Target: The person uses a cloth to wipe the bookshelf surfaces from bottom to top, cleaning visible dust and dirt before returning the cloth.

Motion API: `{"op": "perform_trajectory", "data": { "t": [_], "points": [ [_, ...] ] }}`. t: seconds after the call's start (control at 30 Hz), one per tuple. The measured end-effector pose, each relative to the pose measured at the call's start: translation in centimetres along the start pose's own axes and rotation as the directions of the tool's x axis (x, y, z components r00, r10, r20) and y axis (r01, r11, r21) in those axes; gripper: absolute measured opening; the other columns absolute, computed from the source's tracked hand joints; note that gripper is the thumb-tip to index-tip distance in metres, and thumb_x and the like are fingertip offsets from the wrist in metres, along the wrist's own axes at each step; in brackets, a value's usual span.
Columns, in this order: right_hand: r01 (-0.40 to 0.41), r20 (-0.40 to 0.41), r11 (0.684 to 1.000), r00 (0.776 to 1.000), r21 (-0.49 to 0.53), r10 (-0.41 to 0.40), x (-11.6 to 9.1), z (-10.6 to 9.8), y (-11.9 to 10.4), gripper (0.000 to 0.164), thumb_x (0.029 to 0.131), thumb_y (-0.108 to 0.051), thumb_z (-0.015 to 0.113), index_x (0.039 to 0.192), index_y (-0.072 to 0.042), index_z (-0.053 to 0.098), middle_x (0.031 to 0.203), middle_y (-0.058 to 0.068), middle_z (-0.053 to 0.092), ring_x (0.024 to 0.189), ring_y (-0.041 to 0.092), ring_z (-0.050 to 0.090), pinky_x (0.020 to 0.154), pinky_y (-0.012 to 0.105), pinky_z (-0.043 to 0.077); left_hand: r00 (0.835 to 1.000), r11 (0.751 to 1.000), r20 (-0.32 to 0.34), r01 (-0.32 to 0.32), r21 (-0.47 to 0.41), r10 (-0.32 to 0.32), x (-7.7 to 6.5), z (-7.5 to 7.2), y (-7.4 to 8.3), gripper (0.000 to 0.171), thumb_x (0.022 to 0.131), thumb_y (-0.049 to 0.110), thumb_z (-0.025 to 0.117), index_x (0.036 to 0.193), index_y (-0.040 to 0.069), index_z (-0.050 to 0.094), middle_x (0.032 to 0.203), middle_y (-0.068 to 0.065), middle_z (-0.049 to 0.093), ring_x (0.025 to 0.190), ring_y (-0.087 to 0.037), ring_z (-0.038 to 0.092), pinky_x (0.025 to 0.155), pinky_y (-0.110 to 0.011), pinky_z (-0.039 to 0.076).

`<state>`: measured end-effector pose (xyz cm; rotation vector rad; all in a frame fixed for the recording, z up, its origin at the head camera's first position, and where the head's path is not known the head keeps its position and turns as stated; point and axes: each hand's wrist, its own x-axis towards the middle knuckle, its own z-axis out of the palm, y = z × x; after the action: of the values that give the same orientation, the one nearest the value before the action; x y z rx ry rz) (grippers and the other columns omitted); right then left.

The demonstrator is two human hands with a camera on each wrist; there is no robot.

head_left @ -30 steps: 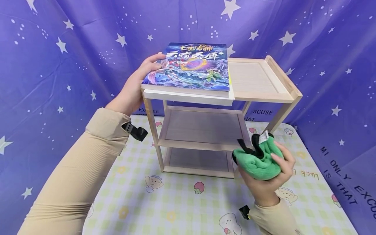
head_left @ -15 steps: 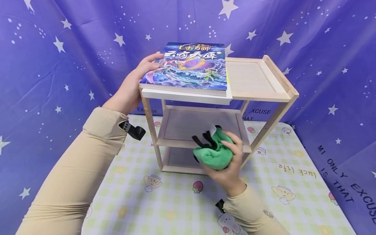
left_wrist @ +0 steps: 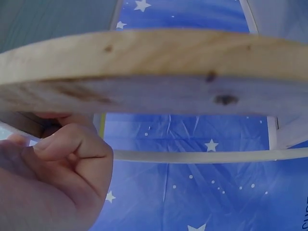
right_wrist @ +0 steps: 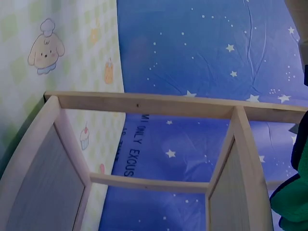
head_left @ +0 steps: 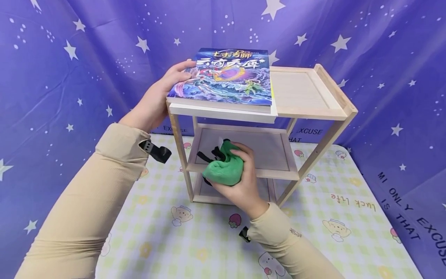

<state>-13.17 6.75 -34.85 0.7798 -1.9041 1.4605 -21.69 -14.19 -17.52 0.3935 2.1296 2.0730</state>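
A small wooden three-tier shelf rack (head_left: 308,93) stands on the table. At the left end of its top my left hand (head_left: 158,93) grips the rack's end, fingers over the edge at the books. The left wrist view shows its curled thumb and fingers (left_wrist: 72,154) behind a wooden rail. A blue illustrated book (head_left: 230,79) lies flat on the top shelf, over a white-edged book (head_left: 223,113). My right hand (head_left: 245,182) holds a bunched green cloth (head_left: 226,168) with black trim and a white tag, in front of the middle shelf (head_left: 268,151). Only the green cloth's edge (right_wrist: 291,202) shows in the right wrist view.
The rack's lower shelf (head_left: 265,190) is partly hidden behind the right hand. A green-checked tablecloth (head_left: 167,248) with cartoon prints covers the table. A purple starry curtain (head_left: 104,38) hangs behind and at both sides.
My right hand has carried the green cloth left and slightly up, from the rack's right leg to the front of the middle shelf. The left hand stays at the rack's left end.
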Motion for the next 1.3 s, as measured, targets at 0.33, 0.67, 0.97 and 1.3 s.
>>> {"op": "perform_trajectory", "data": {
  "t": [0.33,0.67,0.97,1.3],
  "points": [
    [-0.022,0.086,1.0,0.996,0.005,0.021,2.5,2.2,-0.1,0.088,0.062,-0.005,0.092,0.132,-0.004,0.037,0.141,0.025,0.038,0.128,0.036,0.047,0.107,0.046,0.041,0.999,0.998,0.026,0.041,0.041,-0.042,0.0,-0.5,0.4,0.049,0.097,0.043,0.052,0.144,0.043,0.041,0.158,-0.001,0.029,0.122,-0.024,0.053,0.098,-0.035,0.04],
    [-0.037,0.138,0.999,0.99,0.03,0.033,5.3,3.8,-0.8,0.09,0.063,-0.009,0.093,0.134,-0.005,0.039,0.139,0.019,0.041,0.124,0.031,0.049,0.106,0.041,0.042,0.996,0.995,0.054,0.06,0.076,-0.064,-0.1,-0.8,0.7,0.049,0.098,0.045,0.052,0.145,0.045,0.039,0.154,-0.005,0.036,0.101,-0.016,0.065,0.08,-0.027,0.052],
    [-0.073,0.172,0.997,0.983,0.039,0.065,7.5,4.3,-2.0,0.093,0.064,-0.01,0.093,0.137,-0.003,0.035,0.139,0.019,0.043,0.121,0.029,0.05,0.105,0.037,0.043,0.994,0.993,0.072,0.072,0.089,-0.079,-0.3,-1.2,0.8,0.051,0.098,0.047,0.051,0.147,0.046,0.036,0.148,-0.008,0.046,0.091,-0.012,0.069,0.075,-0.025,0.054],
    [-0.148,0.169,0.982,0.977,0.12,0.127,9.4,5.0,-3.3,0.109,0.068,-0.009,0.089,0.153,-0.007,0.021,0.15,0.014,0.039,0.126,0.023,0.047,0.107,0.03,0.039,0.993,0.982,0.055,0.09,0.168,-0.1,-0.5,-1.2,1.0,0.051,0.098,0.051,0.049,0.147,0.049,0.034,0.14,-0.006,0.055,0.091,-0.011,0.07,0.073,-0.027,0.056]
  ]
}}
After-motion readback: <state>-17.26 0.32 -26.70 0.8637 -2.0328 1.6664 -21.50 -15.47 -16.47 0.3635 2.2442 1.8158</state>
